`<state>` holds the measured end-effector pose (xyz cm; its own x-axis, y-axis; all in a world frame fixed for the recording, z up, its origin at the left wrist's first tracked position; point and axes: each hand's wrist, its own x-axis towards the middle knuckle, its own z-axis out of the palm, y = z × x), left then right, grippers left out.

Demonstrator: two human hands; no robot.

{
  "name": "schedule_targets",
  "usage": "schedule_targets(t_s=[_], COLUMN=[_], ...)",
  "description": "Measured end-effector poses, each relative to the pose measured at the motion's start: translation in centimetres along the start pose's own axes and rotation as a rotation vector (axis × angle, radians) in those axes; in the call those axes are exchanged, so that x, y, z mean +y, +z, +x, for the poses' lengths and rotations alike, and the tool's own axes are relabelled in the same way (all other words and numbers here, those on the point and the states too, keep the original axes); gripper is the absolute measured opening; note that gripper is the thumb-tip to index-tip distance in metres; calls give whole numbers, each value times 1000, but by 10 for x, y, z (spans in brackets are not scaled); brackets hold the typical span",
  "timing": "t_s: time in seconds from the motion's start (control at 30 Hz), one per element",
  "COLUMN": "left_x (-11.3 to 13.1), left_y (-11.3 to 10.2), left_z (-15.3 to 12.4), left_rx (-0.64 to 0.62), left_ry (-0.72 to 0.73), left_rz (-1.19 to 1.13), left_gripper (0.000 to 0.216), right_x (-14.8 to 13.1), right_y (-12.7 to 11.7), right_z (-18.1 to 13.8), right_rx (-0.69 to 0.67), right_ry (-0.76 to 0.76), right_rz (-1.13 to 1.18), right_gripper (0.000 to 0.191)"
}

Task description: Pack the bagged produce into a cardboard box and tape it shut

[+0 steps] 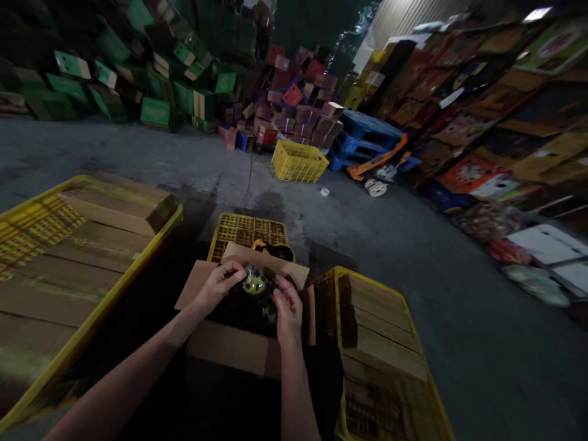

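Observation:
Both my hands are over an open cardboard box (229,346) in front of me. My left hand (219,285) and my right hand (287,306) are closed on a small round yellowish-green item (255,282) wrapped in shiny film, one hand on each side of it. The inside of the box below is dark and I cannot make out its contents. A yellow and black object (275,249) lies just behind the box, on a yellow crate (245,228).
A yellow crate (82,318) of flat cardboard stands at my left, another yellow crate (395,361) at my right. A further yellow crate (298,162) sits on the concrete floor ahead. Piles of green, red and printed boxes line the back and right, beside blue pallets (367,138).

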<state>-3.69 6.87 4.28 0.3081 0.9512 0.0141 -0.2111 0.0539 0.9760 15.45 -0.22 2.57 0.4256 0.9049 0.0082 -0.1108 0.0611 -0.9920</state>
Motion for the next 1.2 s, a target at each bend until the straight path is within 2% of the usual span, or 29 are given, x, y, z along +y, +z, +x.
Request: schedule_targets(t_s=[0.13, 0.33, 0.5, 0.63, 0.73, 0.9, 1.0, 1.1, 1.2], left_x=[-2, -14, -15, -14, -15, -17, -18, -18, -17], left_y=[1, 3, 3, 1, 0, 0, 0, 2, 5], left_z=[1, 1, 0, -2, -2, 0, 0, -1, -3], left_rx=[-27, -30, -79, -152, -192, -168, -175, -273, -399], left_ry=[18, 102, 137, 99, 22, 12, 4, -13, 34], left_rz=[67, 269, 323, 311, 263, 169, 157, 115, 117], left_gripper=[36, 30, 26, 28, 31, 35, 39, 45, 58], right_x=[-1, -4, -7, -11, -13, -13, -12, -9, -6], right_y=[-1, 1, 4, 7, 7, 5, 3, 2, 1], right_z=[0, -2, -5, -8, -9, -9, -8, -6, -5], right_rx=[-51, -258, -290, -323, -350, -262, -174, -84, -14], right_ry=[-35, -12, -44, -40, -21, 15, 9, -25, -72], right_rz=[-57, -184, -122, -155, -187, -239, -218, -200, -203], right_gripper=[36, 37, 43, 55, 49, 25, 23, 24, 24])
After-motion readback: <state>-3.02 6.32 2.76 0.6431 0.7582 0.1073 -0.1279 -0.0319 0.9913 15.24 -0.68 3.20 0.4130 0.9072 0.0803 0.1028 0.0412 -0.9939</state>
